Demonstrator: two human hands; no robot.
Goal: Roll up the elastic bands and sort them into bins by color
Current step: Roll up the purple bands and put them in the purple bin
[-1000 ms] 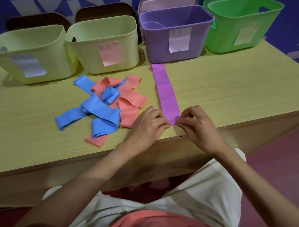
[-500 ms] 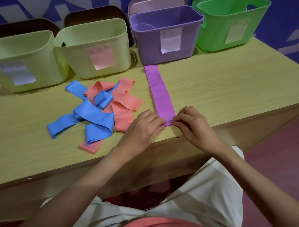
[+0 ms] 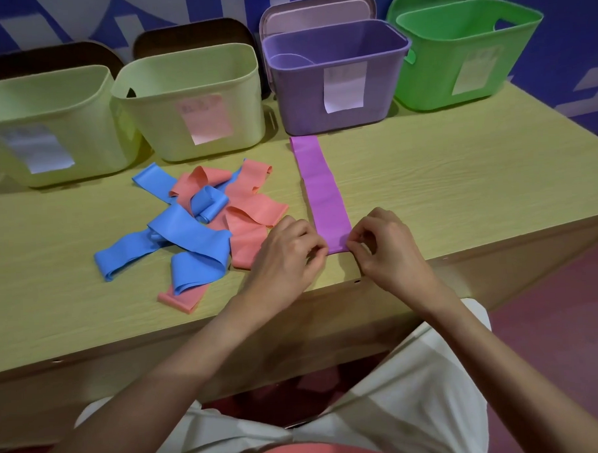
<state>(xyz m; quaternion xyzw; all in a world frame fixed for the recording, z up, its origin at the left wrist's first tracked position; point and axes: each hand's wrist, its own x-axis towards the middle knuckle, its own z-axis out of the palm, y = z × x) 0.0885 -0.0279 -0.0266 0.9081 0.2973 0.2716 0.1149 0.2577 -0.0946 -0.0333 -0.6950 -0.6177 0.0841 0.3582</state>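
Left hand [image 3: 285, 252]: reached in from lower left, knuckles up, fingers curled, fingertips pinching the near left corner of the purple band [image 3: 321, 191]. Right hand [image 3: 382, 248]: reached in from lower right, fingers curled likewise, pinching the near right corner of the same band. Purple band: lay flat and straight on the table [image 3: 460, 192], far end just before the purple bin [image 3: 335, 74], near end between the two hands, close to the table's front edge. Blue bands [image 3: 185, 234] and pink bands [image 3: 252, 211]: heaped together, overlapping, left of the purple band, just beside the left hand. Two pale yellow-green bins [image 3: 189, 101] at far left, green bin [image 3: 461, 51] at far right, each labelled on its front. Contents of the bins: could not be told.
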